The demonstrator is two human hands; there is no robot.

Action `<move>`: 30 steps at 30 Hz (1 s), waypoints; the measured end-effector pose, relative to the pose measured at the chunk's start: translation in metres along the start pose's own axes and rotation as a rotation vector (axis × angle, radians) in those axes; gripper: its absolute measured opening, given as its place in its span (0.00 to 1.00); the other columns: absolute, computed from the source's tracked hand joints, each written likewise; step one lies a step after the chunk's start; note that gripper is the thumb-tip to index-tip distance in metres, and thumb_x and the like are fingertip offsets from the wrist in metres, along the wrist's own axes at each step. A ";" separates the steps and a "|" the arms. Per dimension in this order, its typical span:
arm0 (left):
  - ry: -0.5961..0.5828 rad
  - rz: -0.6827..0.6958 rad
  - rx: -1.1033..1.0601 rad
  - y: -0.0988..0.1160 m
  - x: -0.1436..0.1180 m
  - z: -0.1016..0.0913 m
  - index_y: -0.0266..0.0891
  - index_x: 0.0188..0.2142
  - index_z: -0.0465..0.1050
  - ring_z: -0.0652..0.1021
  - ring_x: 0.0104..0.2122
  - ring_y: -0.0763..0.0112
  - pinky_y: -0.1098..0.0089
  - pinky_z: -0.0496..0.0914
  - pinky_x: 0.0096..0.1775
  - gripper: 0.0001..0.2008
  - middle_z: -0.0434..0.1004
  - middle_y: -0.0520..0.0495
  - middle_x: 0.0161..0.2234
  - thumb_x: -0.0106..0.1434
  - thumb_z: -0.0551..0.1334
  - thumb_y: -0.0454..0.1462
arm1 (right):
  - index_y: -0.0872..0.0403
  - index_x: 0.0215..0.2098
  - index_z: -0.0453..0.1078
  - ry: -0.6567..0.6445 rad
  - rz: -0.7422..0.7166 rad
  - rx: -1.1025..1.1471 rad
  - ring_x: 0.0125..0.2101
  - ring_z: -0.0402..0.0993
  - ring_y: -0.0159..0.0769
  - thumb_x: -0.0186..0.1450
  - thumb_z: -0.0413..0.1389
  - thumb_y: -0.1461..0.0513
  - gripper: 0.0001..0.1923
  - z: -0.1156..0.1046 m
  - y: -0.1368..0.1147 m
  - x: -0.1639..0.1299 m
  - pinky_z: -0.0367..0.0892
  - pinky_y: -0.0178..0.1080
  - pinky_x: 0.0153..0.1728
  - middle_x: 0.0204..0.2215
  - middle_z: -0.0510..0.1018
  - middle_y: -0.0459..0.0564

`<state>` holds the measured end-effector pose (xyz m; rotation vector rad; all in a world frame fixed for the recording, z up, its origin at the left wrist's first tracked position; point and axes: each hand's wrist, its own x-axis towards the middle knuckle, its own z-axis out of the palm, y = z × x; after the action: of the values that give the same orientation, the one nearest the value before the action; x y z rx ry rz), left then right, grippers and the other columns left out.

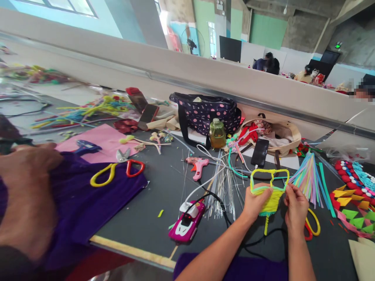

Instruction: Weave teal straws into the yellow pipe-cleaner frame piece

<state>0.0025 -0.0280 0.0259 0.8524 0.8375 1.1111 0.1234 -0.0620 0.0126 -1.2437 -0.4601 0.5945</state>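
Note:
My left hand [258,201] grips a small yellow pipe-cleaner piece [270,201] with a filled yellow body, green edging and an open yellow frame on top. A twisted yellow stem hangs from its bottom. At the frame's right corner my right hand [295,205] is closed, thumb and fingers pinched at the pipe cleaner. Scissors with yellow and red handles [315,222] lie beside my right wrist, partly hidden by it. Loose pastel pipe cleaners [311,177] fan out beyond that hand. Bare wire stems [225,195] lie left of my left hand.
A pink glue gun [199,166], a magenta power strip [187,222] with cords, a phone [259,152] and a bottle [217,134] are on the dark table. A co-worker's arm [26,203] is at left, near other scissors [117,168]. Bags [205,113] stand against the partition.

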 end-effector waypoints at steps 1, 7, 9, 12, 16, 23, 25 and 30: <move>-0.005 0.004 0.008 0.000 -0.001 0.000 0.33 0.27 0.79 0.72 0.21 0.72 0.72 0.67 0.27 0.13 0.75 0.48 0.21 0.46 0.70 0.41 | 0.57 0.34 0.73 -0.001 0.002 -0.008 0.17 0.54 0.21 0.51 0.66 0.52 0.19 0.000 0.000 0.000 0.51 0.28 0.15 0.20 0.66 0.40; -0.025 0.021 0.029 0.001 -0.003 0.002 0.33 0.27 0.79 0.72 0.21 0.71 0.71 0.67 0.27 0.13 0.76 0.47 0.21 0.46 0.71 0.42 | 0.57 0.33 0.73 0.004 -0.010 -0.081 0.16 0.53 0.22 0.50 0.66 0.50 0.21 -0.003 0.002 0.001 0.52 0.28 0.14 0.18 0.65 0.39; -0.028 0.033 0.036 0.002 -0.004 0.002 0.33 0.27 0.79 0.72 0.21 0.71 0.71 0.67 0.27 0.13 0.76 0.47 0.21 0.46 0.70 0.42 | 0.57 0.33 0.73 0.015 -0.028 -0.121 0.16 0.52 0.22 0.50 0.66 0.49 0.22 -0.004 0.002 0.002 0.51 0.29 0.14 0.18 0.66 0.39; -0.035 0.041 0.047 0.002 -0.005 0.002 0.33 0.27 0.79 0.72 0.21 0.71 0.71 0.67 0.27 0.13 0.76 0.46 0.21 0.47 0.70 0.42 | 0.57 0.33 0.73 0.025 -0.081 -0.200 0.16 0.55 0.24 0.51 0.65 0.48 0.22 -0.007 0.004 0.003 0.53 0.30 0.16 0.19 0.68 0.41; -0.046 0.034 0.046 0.001 -0.005 0.002 0.34 0.27 0.79 0.72 0.21 0.71 0.71 0.67 0.27 0.13 0.76 0.46 0.22 0.47 0.70 0.42 | 0.57 0.32 0.74 0.027 -0.205 -0.325 0.22 0.64 0.30 0.52 0.62 0.46 0.23 -0.011 0.007 0.006 0.60 0.33 0.21 0.22 0.74 0.46; -0.048 0.023 0.041 -0.001 -0.004 0.002 0.34 0.27 0.79 0.71 0.21 0.72 0.71 0.66 0.27 0.13 0.76 0.47 0.21 0.46 0.71 0.42 | 0.56 0.31 0.72 0.008 -0.059 -0.196 0.16 0.56 0.25 0.51 0.64 0.48 0.20 -0.008 0.004 0.004 0.53 0.31 0.16 0.18 0.67 0.40; -0.050 -0.002 0.027 -0.002 -0.003 0.001 0.34 0.27 0.79 0.71 0.21 0.72 0.72 0.66 0.26 0.13 0.75 0.48 0.20 0.46 0.71 0.42 | 0.55 0.31 0.71 0.005 0.014 -0.083 0.15 0.52 0.22 0.49 0.66 0.50 0.20 -0.006 0.002 0.004 0.49 0.29 0.15 0.16 0.64 0.37; -0.027 -0.054 -0.063 -0.004 0.002 0.000 0.33 0.26 0.78 0.72 0.22 0.72 0.71 0.67 0.27 0.12 0.75 0.49 0.21 0.43 0.71 0.40 | 0.55 0.29 0.68 -0.071 0.103 0.087 0.15 0.50 0.21 0.49 0.67 0.53 0.18 -0.005 -0.004 0.006 0.47 0.27 0.14 0.15 0.58 0.35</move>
<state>0.0045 -0.0265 0.0224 0.7864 0.7947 1.0705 0.1322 -0.0628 0.0147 -1.1707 -0.4263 0.7405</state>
